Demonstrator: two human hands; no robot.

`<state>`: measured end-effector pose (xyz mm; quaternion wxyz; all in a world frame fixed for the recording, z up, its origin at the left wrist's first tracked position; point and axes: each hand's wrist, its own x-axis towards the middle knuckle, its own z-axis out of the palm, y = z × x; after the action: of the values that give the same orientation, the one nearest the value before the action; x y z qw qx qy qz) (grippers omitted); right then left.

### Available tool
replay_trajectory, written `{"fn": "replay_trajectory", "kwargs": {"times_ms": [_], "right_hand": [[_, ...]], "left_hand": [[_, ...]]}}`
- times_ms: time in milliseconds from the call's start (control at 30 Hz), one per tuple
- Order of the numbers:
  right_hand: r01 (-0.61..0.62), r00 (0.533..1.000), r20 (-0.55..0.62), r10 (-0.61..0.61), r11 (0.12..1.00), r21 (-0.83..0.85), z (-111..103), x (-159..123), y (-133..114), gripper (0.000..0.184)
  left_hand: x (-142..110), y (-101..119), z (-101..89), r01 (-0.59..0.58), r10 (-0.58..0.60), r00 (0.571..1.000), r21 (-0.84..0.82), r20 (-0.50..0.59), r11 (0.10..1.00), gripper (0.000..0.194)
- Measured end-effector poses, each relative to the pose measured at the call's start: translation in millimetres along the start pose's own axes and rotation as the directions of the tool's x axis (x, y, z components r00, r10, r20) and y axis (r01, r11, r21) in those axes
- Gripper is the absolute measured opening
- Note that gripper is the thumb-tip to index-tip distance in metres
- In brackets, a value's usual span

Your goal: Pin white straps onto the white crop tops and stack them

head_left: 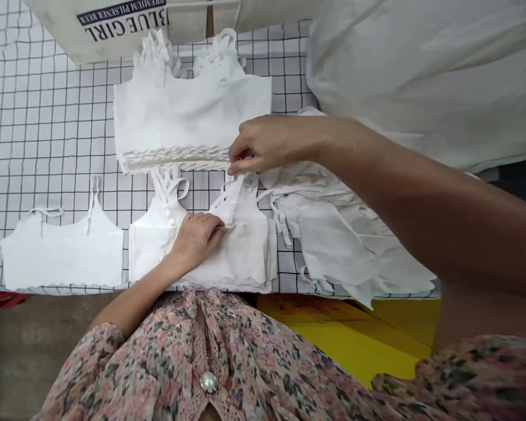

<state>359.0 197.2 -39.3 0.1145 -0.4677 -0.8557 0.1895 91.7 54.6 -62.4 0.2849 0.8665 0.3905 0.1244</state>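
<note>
A stack of white camisole tops [241, 251] lies in front of me at the table's near edge, straps pointing away. My left hand [197, 237] rests on this stack with its fingers curled at the neckline of the uppermost top. Thumb and fingertips of my right hand [260, 143] are closed on a thin white shoulder strap [233, 193] of the same top, just below the farther stack. That farther stack of white camisole tops [193, 117] is thick, with its straps bunched at the back. To the left, another white camisole top [63, 254] lies flat by itself.
A loose heap of white tops [337, 234] lies to the right, partly under my right forearm. Behind it bulges a large white sack [421, 64]. A cardboard beer box [127, 23] stands at the back on the checked tablecloth [61, 134]. Below the edge is something yellow [355, 333].
</note>
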Motion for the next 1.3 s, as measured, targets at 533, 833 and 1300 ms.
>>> {"fn": "replay_trajectory", "kwargs": {"times_ms": [533, 833, 1300], "right_hand": [[-0.233, 0.875, -0.419, 0.242, 0.970, 0.073, 49.1, -125.0, -137.8, 0.047], [-0.553, 0.824, -0.174, 0.539, 0.832, -0.041, 148.0, -165.6, -196.7, 0.088], [-0.584, 0.795, -0.282, 0.538, 0.805, -0.110, 162.0, -158.8, -193.3, 0.094]], "left_hand": [[-74.4, -12.2, -27.6, -0.161, 0.202, 0.934, 0.157, -0.296, 0.974, 0.054], [-75.1, -22.7, 10.9, -0.121, 0.128, 0.992, 0.323, 0.000, 0.939, 0.087], [-108.4, -33.6, 10.0, 0.349, -0.253, 0.914, 0.300, -0.316, 0.888, 0.083]]}}
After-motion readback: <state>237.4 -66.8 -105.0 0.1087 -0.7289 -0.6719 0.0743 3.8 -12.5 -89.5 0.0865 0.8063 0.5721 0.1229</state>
